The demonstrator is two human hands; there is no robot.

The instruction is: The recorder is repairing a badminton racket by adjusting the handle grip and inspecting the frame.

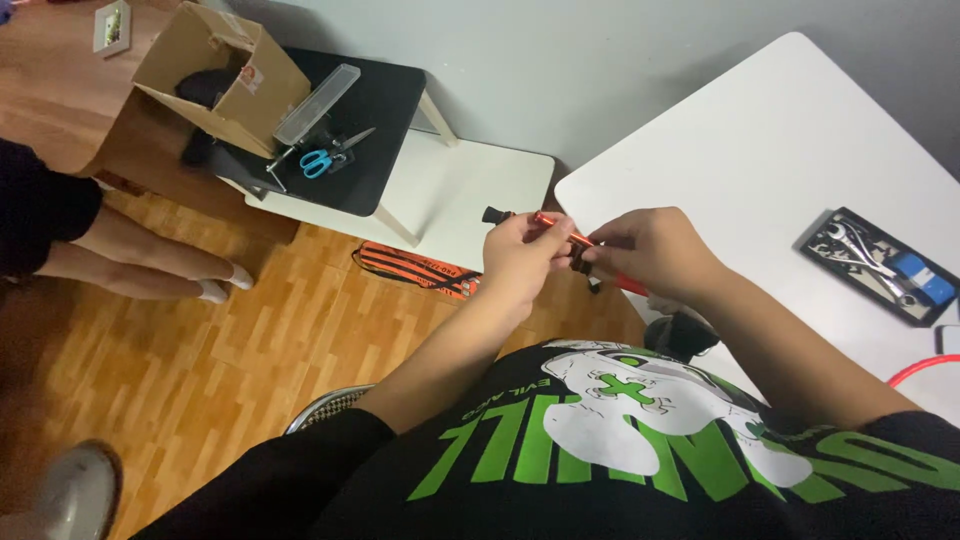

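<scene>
My left hand (522, 255) and my right hand (650, 250) meet in front of my chest, both closed on a slim red rod-like tool (558, 226) with black parts at its ends. The left hand pinches the rod near its black far tip (496, 214). The right hand grips the lower stretch, where a red piece (632, 285) pokes out under the fingers. Both hands hover beside the near corner of a white table (760, 150). What exactly the tool is stays unclear.
A black tray of wrenches (878, 262) lies on the white table. To the left, a black-topped stand (375, 120) carries an open cardboard box (215, 75), a clear case and blue-handled scissors (318, 160). An orange-black bag (415, 270) lies on the wood floor. Another person's legs (140, 260) stand at left.
</scene>
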